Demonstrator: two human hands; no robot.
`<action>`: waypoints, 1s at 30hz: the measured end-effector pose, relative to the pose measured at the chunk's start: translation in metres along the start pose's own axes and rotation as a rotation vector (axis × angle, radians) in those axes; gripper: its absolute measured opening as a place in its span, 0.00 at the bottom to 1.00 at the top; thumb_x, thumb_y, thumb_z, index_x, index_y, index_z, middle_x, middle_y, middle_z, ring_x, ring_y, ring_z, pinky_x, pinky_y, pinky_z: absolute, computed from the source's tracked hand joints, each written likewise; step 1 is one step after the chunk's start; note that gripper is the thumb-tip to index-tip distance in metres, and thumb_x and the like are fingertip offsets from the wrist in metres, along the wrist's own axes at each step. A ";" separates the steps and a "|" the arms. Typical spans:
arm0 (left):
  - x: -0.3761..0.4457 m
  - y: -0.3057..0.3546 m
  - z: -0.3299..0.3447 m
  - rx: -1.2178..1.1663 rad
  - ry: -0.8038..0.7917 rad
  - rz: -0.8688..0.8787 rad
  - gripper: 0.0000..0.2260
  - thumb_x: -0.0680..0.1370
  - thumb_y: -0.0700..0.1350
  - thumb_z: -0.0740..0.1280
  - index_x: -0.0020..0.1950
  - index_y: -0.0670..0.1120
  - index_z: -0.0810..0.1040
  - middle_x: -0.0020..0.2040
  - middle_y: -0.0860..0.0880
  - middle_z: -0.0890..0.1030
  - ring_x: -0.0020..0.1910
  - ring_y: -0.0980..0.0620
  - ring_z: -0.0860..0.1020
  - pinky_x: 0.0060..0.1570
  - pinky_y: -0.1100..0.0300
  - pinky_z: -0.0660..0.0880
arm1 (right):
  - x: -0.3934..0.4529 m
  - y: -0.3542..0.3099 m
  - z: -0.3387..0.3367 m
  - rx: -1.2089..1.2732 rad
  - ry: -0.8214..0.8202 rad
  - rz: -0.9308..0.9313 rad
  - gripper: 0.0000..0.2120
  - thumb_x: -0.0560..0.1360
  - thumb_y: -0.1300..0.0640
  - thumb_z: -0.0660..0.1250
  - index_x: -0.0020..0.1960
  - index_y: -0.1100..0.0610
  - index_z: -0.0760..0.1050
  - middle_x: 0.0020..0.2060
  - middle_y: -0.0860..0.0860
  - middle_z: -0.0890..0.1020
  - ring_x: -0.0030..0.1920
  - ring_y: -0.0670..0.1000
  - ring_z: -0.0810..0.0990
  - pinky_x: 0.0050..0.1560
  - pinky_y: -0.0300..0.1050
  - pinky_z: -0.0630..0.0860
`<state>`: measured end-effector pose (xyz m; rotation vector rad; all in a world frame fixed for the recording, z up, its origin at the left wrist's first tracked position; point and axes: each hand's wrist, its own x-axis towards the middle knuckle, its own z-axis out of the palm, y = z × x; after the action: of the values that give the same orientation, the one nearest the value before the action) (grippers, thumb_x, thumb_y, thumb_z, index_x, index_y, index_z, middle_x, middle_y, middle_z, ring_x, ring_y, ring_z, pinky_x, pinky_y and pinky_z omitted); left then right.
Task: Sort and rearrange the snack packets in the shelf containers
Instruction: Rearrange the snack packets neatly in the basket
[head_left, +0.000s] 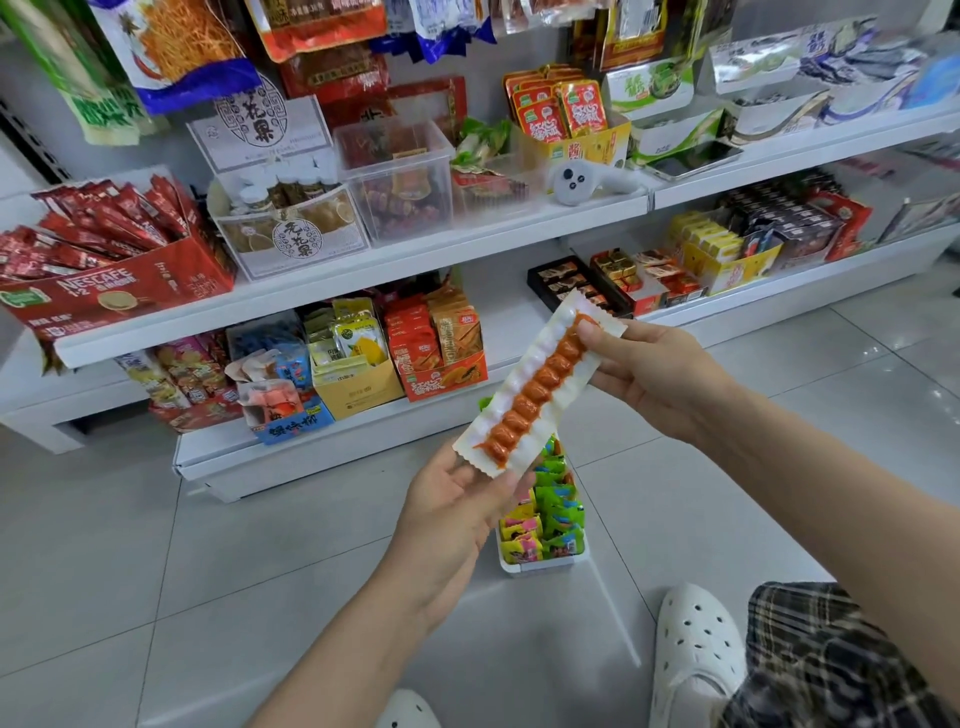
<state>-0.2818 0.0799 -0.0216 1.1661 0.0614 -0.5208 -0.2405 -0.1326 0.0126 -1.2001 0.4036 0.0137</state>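
Note:
I hold a long clear snack packet with a row of orange-red sausage pieces, tilted in the air before the shelves. My left hand grips its lower end and my right hand pinches its upper end. Below the packet, a white container on the floor holds several small green, pink and yellow packets. On the middle shelf stands a clear plastic bin with red snack packets inside.
A red Nescafe box sits at the left of the middle shelf, and a white controller lies on it. Boxed snacks fill the lower shelf. My white clogs rest on the grey tiled floor.

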 end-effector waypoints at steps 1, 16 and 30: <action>-0.002 0.005 0.002 -0.117 -0.049 -0.082 0.17 0.77 0.41 0.67 0.66 0.41 0.74 0.60 0.42 0.82 0.58 0.45 0.81 0.56 0.52 0.79 | 0.000 0.000 0.000 0.005 -0.019 0.016 0.10 0.74 0.61 0.70 0.54 0.64 0.79 0.50 0.58 0.85 0.50 0.54 0.85 0.46 0.43 0.83; 0.023 -0.011 -0.009 0.033 0.129 0.008 0.18 0.71 0.35 0.71 0.59 0.45 0.77 0.48 0.47 0.85 0.43 0.53 0.83 0.41 0.60 0.80 | 0.001 -0.017 -0.010 0.059 -0.422 0.231 0.18 0.82 0.56 0.53 0.70 0.52 0.68 0.62 0.59 0.79 0.59 0.66 0.79 0.64 0.62 0.73; 0.125 -0.097 -0.092 1.374 0.138 -0.150 0.29 0.77 0.48 0.69 0.75 0.43 0.62 0.71 0.42 0.63 0.71 0.43 0.65 0.68 0.55 0.63 | 0.087 0.036 -0.029 -1.333 0.115 -0.397 0.08 0.74 0.51 0.73 0.46 0.56 0.83 0.39 0.51 0.83 0.40 0.51 0.79 0.40 0.43 0.71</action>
<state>-0.1924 0.0884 -0.1814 2.5533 -0.1174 -0.6130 -0.1763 -0.1627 -0.0551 -2.5925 0.2175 -0.1524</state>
